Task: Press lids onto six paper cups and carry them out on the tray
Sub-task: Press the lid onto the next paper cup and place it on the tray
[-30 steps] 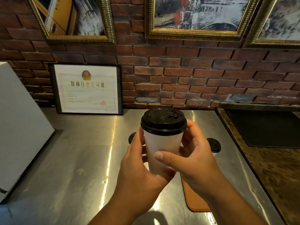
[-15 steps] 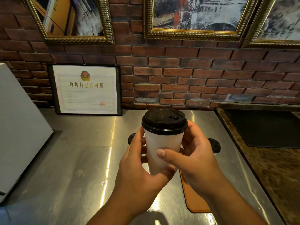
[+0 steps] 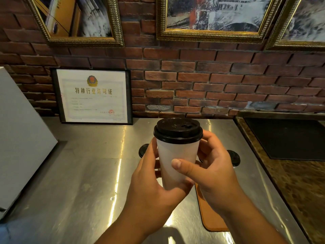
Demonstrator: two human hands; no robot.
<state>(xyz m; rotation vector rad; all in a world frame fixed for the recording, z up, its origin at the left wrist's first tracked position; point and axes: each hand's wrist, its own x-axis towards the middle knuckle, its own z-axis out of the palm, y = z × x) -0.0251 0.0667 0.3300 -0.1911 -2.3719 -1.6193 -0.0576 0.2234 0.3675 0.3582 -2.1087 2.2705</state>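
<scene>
A white paper cup [image 3: 176, 162] with a black lid [image 3: 178, 128] on top is held up above the steel counter. My left hand [image 3: 151, 187] grips its lower body from the left and beneath. My right hand [image 3: 211, 170] wraps the cup from the right, thumb across its front. Behind my hands, two more black lids peek out: one lid [image 3: 143, 150] to the left and one lid [image 3: 233, 157] to the right, their cups hidden. An orange-brown tray [image 3: 209, 213] lies under my right wrist, mostly covered.
The steel counter [image 3: 84, 182] runs to a brick wall with a framed certificate [image 3: 93, 95] leaning on it. A white box [image 3: 19, 138] stands at the left. A dark stone counter with a black mat [image 3: 288, 138] lies at the right.
The cup stays in both hands with almost no movement; my right thumb has shifted slightly on the cup's front.
</scene>
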